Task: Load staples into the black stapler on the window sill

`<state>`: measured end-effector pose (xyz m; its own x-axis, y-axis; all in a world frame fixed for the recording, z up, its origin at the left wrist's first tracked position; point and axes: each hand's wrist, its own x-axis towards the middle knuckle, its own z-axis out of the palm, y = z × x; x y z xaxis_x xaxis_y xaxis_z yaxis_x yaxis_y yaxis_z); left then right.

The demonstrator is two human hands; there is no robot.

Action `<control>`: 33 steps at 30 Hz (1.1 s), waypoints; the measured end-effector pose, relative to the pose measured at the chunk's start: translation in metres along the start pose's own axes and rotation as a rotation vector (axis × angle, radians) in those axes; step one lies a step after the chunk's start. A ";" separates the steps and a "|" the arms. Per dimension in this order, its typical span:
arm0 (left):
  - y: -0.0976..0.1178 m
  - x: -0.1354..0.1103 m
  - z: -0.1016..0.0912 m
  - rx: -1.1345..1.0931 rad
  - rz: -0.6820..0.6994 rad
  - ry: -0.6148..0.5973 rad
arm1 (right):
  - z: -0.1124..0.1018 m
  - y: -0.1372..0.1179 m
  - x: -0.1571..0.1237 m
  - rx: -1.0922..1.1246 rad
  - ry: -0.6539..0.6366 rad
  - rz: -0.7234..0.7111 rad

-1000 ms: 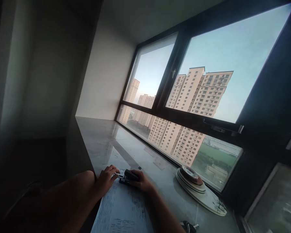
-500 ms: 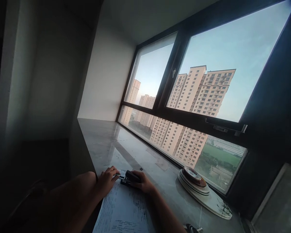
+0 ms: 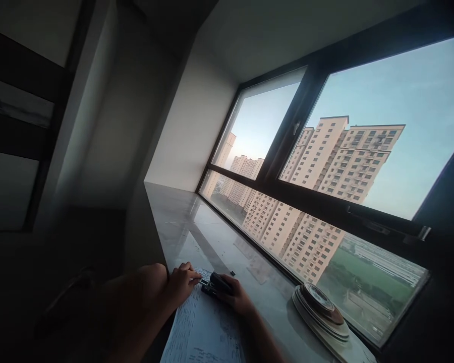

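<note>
A black stapler (image 3: 221, 283) lies above the upper end of a printed sheet of paper (image 3: 202, 330) on the stone windowsill. My right hand (image 3: 237, 296) is wrapped round its body from the right. On the left, my left hand (image 3: 183, 281) has its thumb and fingers pinched together at the stapler's front end, where a shiny metal part shows. What exactly sits between those fingertips is too small to tell. Rows of dark text cover the paper, and my right forearm hides part of its right side.
Close by on the sill is a small dark piece (image 3: 232, 273), with tiny bits (image 3: 196, 247) scattered farther off. Stacked plates (image 3: 318, 312) stand at the right, beside the window frame (image 3: 310, 199). My bent knee (image 3: 153, 277) is against the sill's left edge.
The view has swung left, so everything sits farther right in the picture. Both hands stay at the stapler, the left still pinching at its front end.
</note>
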<state>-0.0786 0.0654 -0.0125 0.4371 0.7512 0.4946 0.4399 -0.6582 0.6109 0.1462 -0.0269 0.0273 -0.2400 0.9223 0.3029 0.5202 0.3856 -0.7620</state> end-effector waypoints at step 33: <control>0.014 -0.007 -0.006 -0.148 -0.126 -0.090 | 0.000 0.016 0.006 0.031 0.030 -0.023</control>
<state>-0.0804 0.0510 -0.0035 0.4569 0.8154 0.3556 0.3781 -0.5398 0.7520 0.1527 -0.0151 0.0167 -0.2266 0.9138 0.3370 0.4890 0.4060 -0.7720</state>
